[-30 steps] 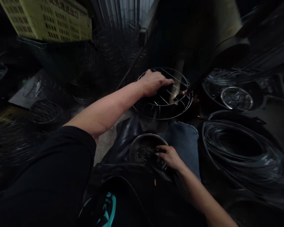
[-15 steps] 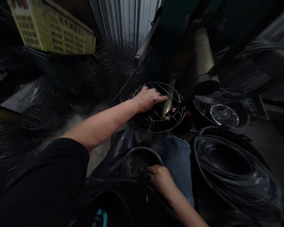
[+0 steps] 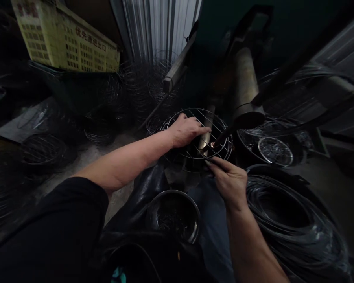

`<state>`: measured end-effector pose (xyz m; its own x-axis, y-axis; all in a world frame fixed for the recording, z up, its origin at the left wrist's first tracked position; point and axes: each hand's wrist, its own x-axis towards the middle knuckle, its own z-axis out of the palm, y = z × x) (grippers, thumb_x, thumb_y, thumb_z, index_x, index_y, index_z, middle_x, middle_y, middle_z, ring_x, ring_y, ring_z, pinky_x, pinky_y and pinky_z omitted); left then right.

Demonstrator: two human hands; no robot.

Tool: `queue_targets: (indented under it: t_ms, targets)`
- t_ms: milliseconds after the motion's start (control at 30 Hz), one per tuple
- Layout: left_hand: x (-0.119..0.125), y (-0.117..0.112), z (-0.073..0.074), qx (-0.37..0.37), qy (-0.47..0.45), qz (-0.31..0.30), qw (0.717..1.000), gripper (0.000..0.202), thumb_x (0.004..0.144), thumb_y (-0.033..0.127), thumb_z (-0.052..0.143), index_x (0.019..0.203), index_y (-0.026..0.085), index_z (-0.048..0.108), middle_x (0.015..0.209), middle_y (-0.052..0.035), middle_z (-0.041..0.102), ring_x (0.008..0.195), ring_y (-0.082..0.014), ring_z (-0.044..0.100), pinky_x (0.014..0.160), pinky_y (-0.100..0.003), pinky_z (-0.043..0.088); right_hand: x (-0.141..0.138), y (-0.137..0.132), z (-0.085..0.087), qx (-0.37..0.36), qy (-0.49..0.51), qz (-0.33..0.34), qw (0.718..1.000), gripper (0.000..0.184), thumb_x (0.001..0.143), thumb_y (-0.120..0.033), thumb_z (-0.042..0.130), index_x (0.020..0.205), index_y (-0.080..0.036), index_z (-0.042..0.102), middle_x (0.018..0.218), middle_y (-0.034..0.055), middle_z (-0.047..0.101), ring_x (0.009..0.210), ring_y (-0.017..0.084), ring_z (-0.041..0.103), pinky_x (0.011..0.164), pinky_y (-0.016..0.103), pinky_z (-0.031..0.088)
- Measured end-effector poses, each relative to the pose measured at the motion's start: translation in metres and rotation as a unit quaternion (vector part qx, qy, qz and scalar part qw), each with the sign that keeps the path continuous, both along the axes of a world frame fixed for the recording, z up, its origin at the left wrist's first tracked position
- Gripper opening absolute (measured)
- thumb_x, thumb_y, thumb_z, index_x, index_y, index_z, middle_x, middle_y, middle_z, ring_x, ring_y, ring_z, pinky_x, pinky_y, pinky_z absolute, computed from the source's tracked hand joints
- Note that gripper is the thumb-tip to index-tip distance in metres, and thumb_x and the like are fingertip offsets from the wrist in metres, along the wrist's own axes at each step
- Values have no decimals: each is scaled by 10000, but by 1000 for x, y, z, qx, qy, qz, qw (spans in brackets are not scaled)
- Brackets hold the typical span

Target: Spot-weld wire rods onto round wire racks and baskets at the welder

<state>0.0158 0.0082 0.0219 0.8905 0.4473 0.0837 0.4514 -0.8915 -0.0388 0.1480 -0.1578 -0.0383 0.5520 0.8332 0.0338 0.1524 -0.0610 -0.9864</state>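
Right hand (image 3: 228,182) pinches shut, hold unclear; round wire rack (image 3: 222,147) at 11 o'clock lies under open left hand (image 3: 184,131).

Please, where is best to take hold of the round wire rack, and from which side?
Grip the outer rim of the round wire rack from the near-left side, fingers curled round it: the rim is one smooth loop, while a metal tube crowds the right part.
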Motion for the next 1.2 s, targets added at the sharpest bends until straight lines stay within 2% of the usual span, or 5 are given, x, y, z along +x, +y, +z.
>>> queue_targets:
  t_ms: [333,467,733,967,1200]
  targets:
    - [2,7,-6,7,-26,-10,1000,590,844,40,467,1378,279,546,1045,-87,711,1001,-259,565,802,-406,277,10,5,-5,-36,-101,38,994,226,621,-390,755,737,-199,788,740,50,750,715,219,691,722,342,546]
    - [4,6,-6,17,-19,-17,1000,579,853,47,481,1375,290,545,1050,-95,713,1005,-258,577,791,-402,286,0,8,1,-61,-94,8,994,355,677,-437,708,874,-156,798,604,29,694,560,185,625,583,305,502]
    - [4,6,0,60,-42,-28,997,524,873,61,462,1334,282,577,1007,-104,722,953,-242,582,781,-404,299,-10,4,7,-68,7,47,997,378,599,-440,795,820,-134,779,540,8,639,407,114,485,417,252,393]
    - [7,8,-2,59,-24,-34,997,555,881,58,404,1369,277,549,1015,-108,715,977,-246,574,762,-396,289,0,5,2,-64,-47,-4,997,338,677,-403,741,880,-138,797,478,-13,595,452,137,526,469,260,433]
    - [10,15,-3,45,-19,-45,998,536,914,93,356,1388,262,541,1002,-110,708,996,-264,570,724,-390,280,13,1,3,2,-67,103,992,225,721,-392,743,822,-197,791,634,5,667,512,119,557,524,258,475]
